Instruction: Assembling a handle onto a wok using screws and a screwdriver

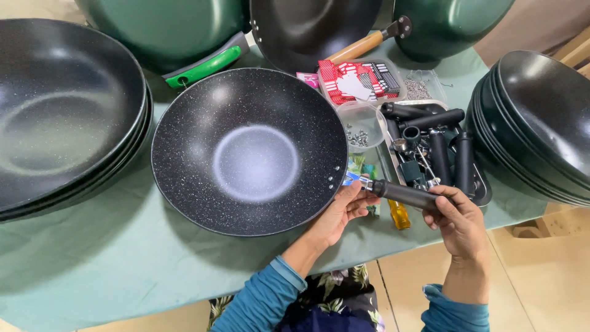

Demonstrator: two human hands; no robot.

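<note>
We note a black speckled wok (249, 150) sitting bowl-up at the middle of the green cloth-covered table (123, 264). A black handle (402, 195) meets its near-right rim, where two rivet holes show.

Our right hand (458, 222) is closed around the outer end of the handle, fingers wrapped over it. Our left hand (341, 215) is partly curled at the joint, fingertips touching the metal end of the handle just beside the rim; we cannot tell whether it pinches a small part there.

Handling, as we judge it: the wok looks stiff and fairly heavy, its coated surface smooth and likely slippery. The rim or the handle, once it is fixed, would be the sound grip. The handle is light, rigid and matte, easy to hold along its length.

Just beyond the handle, a metal tray (483, 190) holds more black handles (439, 157). A yellow-handled tool (399, 215) lies under the held handle, near the table edge. Left of the tray stands a clear tub of small screws (357, 134), with red-and-black packets (356, 80) behind it.

Far left, a stack of dark woks (61, 110); far right, another stack (541, 123). At the far edge, green-bodied pans (160, 27), one with a green handle (206, 66) and one with a wooden handle (356, 48).
</note>
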